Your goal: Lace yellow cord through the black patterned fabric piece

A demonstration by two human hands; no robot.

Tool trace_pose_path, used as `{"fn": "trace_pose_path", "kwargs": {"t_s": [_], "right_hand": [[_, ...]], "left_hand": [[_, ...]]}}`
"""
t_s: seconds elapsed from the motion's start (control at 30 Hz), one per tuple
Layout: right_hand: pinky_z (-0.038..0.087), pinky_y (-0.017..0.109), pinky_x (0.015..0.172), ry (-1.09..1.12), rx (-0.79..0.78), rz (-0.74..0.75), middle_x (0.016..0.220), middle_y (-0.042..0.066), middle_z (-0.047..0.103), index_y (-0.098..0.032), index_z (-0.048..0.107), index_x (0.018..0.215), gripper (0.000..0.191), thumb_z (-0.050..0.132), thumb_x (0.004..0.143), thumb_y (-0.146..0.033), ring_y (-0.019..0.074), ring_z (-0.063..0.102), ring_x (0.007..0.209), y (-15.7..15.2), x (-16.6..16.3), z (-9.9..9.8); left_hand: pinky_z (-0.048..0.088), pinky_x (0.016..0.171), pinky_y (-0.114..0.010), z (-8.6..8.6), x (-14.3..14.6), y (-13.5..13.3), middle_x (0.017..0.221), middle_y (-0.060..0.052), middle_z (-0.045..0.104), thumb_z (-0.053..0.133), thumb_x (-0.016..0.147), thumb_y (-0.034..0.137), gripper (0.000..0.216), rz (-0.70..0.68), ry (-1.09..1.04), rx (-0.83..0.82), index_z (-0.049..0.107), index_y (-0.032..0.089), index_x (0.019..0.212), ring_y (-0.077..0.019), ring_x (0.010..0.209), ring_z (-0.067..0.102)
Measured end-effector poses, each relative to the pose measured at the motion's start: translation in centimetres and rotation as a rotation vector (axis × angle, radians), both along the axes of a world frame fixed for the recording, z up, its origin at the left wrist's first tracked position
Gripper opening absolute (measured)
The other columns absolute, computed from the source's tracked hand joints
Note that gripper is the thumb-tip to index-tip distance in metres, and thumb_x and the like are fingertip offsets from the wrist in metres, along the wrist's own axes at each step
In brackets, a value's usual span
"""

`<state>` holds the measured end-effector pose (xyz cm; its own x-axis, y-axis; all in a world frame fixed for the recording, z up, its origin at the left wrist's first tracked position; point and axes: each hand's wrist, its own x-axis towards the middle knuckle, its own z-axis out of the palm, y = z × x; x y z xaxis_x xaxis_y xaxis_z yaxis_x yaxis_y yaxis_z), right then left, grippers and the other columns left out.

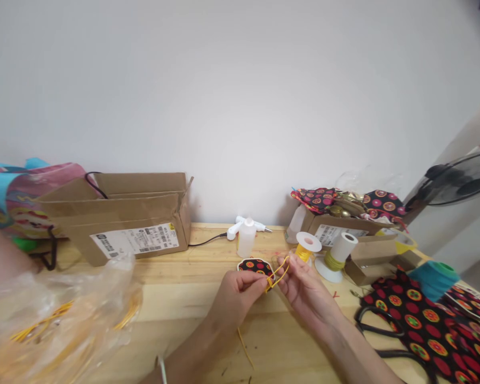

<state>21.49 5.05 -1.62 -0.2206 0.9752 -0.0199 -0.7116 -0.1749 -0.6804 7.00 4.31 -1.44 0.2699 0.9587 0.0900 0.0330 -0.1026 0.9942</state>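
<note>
My left hand (pixel 240 296) and my right hand (pixel 304 288) meet over the middle of the wooden table (pixel 176 298). Both pinch a thin yellow cord (pixel 279 272) that loops between the fingertips. A loose end of the cord trails down under my left wrist. Just behind the fingers lies a small black patch with red and yellow dots (pixel 256 265). It touches or sits right by my left fingertips.
A yellow cord spool (pixel 307 246), an olive spool (pixel 340 256) and a white squeeze bottle (pixel 247 237) stand behind the hands. A cardboard box (pixel 124 218) sits at back left. A clear bag of yellow cords (pixel 60 320) is at left. Patterned fabric and black scissors (pixel 384 330) lie at right.
</note>
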Motion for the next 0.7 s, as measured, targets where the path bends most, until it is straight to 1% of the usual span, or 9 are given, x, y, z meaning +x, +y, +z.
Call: {"fn": "trace_pose_path", "kwargs": {"t_s": [0.17,0.3,0.5,0.6,0.7], "right_hand": [[0.045,0.015,0.058,0.017,0.005,0.026,0.07,-0.002,0.057,-0.017,0.058,0.073,0.001,0.057,0.073,-0.019,0.0049,0.053,0.06,-0.03,-0.08,-0.01],[0.045,0.015,0.058,-0.006,0.028,0.032,0.068,-0.002,0.057,-0.016,0.057,0.071,0.002,0.058,0.072,-0.018,0.0051,0.053,0.059,-0.22,-0.12,-0.04],[0.043,0.014,0.057,-0.068,0.108,-0.001,0.067,-0.002,0.056,-0.015,0.057,0.065,0.007,0.06,0.07,-0.019,0.0048,0.05,0.058,-0.43,-0.16,0.16],[0.041,0.015,0.053,-0.133,0.121,-0.03,0.064,-0.002,0.055,-0.015,0.056,0.064,0.01,0.062,0.068,-0.022,0.0054,0.048,0.055,-0.14,-0.07,0.33],[0.037,0.016,0.048,-0.281,0.12,-0.119,0.055,-0.002,0.053,-0.015,0.056,0.065,0.013,0.06,0.069,-0.027,0.006,0.045,0.049,0.22,0.19,0.27]], "left_hand": [[0.036,0.055,-0.022,-0.53,0.08,0.35,0.057,0.001,0.064,0.051,0.071,0.028,0.024,-0.002,0.0,0.008,0.07,0.014,0.068,-0.0131,0.056,0.05],[0.034,0.054,-0.022,-0.88,0.09,0.6,0.053,0.002,0.062,0.052,0.07,0.029,0.023,0.001,-0.02,-0.027,0.07,0.014,0.068,-0.0117,0.052,0.047],[0.03,0.05,-0.02,-0.65,0.06,0.46,0.045,0.003,0.054,0.053,0.069,0.028,0.024,0.047,-0.028,-0.037,0.069,0.013,0.059,-0.0096,0.048,0.042],[0.031,0.05,-0.021,-0.5,0.08,0.17,0.046,0.003,0.055,0.053,0.068,0.027,0.023,0.074,-0.011,-0.025,0.069,0.013,0.056,-0.0106,0.049,0.043],[0.033,0.052,-0.021,-0.48,0.11,0.01,0.051,0.002,0.059,0.053,0.068,0.026,0.021,0.074,-0.012,-0.014,0.069,0.014,0.06,-0.0119,0.052,0.046]]}}
